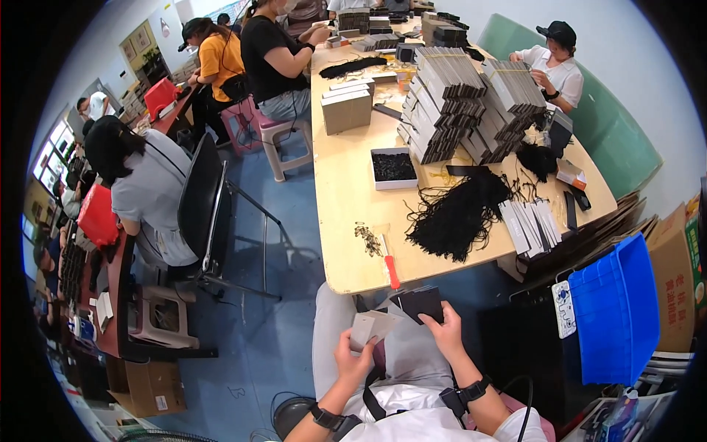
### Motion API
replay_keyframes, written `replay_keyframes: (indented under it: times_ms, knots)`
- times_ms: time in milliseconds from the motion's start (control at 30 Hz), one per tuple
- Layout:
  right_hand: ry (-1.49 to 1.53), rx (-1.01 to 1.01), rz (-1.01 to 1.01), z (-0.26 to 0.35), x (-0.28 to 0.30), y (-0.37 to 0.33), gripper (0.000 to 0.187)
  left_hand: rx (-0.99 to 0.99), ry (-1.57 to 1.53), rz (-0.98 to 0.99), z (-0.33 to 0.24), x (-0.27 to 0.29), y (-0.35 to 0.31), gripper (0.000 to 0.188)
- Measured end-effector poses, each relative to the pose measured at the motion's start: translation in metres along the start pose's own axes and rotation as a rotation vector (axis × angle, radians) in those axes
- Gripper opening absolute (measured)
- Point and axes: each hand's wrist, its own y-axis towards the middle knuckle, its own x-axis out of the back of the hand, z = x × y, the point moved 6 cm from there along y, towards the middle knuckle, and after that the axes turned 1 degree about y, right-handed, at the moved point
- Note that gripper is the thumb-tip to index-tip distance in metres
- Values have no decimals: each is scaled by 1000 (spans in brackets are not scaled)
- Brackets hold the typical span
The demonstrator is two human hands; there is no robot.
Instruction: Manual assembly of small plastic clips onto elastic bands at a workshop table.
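Note:
My left hand (354, 359) is closed on a few light grey-beige cards (368, 328), held over my lap. Just to the right, my right hand (444, 328) grips a small fan of black cards (419, 304) by its outer edge. The two sets meet or overlap in the middle, and I cannot tell whether they are joined. Beyond them, at the table's front edge, lies a red-handled tool (391, 273) with a thin shaft. Small brass-coloured pieces (367, 239) are scattered next to it.
On the wooden table (342, 202) lie a heap of black cords (458, 214), a white tray (395, 185) of small black parts, tall stacks of grey boards (442, 99) and white cards (530, 228). A blue crate (615, 313) stands right. People work around; a black chair (202, 199) is left.

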Motion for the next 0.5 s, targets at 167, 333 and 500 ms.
replay_keyframes:
  times_ms: [167, 333, 500]
  knots:
    - [-32, 109, -116, 7, 2, 9, 20, 53, 38, 42, -12, -16, 0, 32]
    - [-4, 47, -179, 8, 23, 4, 20, -12, 56, -3, -17, -19, -2, 31]
    - [89, 1, -72, 24, 29, -12, 18, 8, 19, 18, -8, -21, -6, 31]
